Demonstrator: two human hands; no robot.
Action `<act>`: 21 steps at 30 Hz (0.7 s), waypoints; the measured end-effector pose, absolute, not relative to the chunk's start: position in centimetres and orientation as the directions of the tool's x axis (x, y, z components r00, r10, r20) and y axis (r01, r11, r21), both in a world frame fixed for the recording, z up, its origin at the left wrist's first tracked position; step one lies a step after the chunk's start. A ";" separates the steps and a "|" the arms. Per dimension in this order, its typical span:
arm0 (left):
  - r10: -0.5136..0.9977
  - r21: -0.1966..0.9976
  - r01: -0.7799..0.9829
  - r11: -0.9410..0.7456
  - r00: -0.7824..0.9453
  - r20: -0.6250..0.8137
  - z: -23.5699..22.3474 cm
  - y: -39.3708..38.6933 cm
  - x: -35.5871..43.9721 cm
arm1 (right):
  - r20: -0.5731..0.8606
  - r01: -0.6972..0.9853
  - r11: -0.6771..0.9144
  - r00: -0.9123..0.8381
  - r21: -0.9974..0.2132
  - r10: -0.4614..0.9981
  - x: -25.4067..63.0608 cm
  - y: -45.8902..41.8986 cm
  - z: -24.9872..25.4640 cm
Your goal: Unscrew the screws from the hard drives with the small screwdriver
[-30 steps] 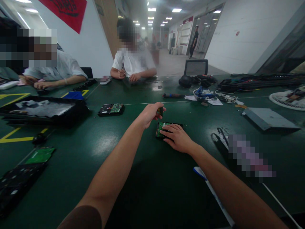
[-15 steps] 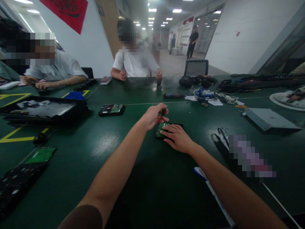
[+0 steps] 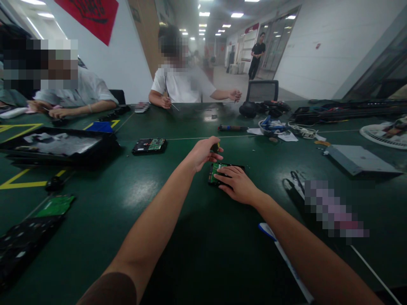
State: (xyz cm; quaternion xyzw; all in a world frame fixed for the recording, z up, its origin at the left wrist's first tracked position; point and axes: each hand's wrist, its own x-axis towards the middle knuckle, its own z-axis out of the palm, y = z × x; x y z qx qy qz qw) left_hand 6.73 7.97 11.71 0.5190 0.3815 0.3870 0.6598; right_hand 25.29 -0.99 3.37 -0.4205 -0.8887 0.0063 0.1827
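Observation:
A hard drive (image 3: 215, 173) with a green circuit board facing up lies on the dark green table in front of me. My right hand (image 3: 234, 180) rests flat over its right part, fingers spread, and hides much of the board. Over the drive's far left edge, my left hand (image 3: 208, 152) is closed around the black-and-yellow handle of a screwdriver (image 3: 216, 147). The shaft and tip of the screwdriver are hidden by my fingers, so I cannot tell whether it touches the drive.
Another hard drive (image 3: 149, 145) lies to the left, beyond it black trays (image 3: 60, 146). A circuit board part (image 3: 38, 233) is at the near left. To the right are a grey metal box (image 3: 362, 159) and a bowl of blue items (image 3: 272, 126). Co-workers sit across the table.
My left hand has shifted very slightly, the screwdriver handle turning a little in its fingers. My right hand stays on the drive. Across the table, a co-worker's hand has moved out to the right.

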 end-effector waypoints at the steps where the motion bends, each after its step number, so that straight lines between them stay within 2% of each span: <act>1: 0.914 0.985 -0.103 0.141 0.397 -0.089 11.7 8.0 6.7 | 0.316 0.747 0.644 -0.579 -0.162 0.751 25.3 -1.0 3.4; 5: 0.937 0.997 -0.055 0.051 0.348 -0.029 11.6 8.1 6.6 | 0.311 0.751 0.641 -0.578 -0.159 0.755 25.3 -1.0 3.4; 13: 0.906 0.972 -0.162 0.171 0.413 -0.090 12.0 7.7 6.8 | 0.325 0.748 0.643 -0.574 -0.166 0.751 25.3 -1.0 3.3; 21: 0.913 0.988 -0.115 0.102 0.406 -0.047 11.8 7.8 6.7 | 0.314 0.748 0.644 -0.581 -0.159 0.751 25.3 -1.0 3.4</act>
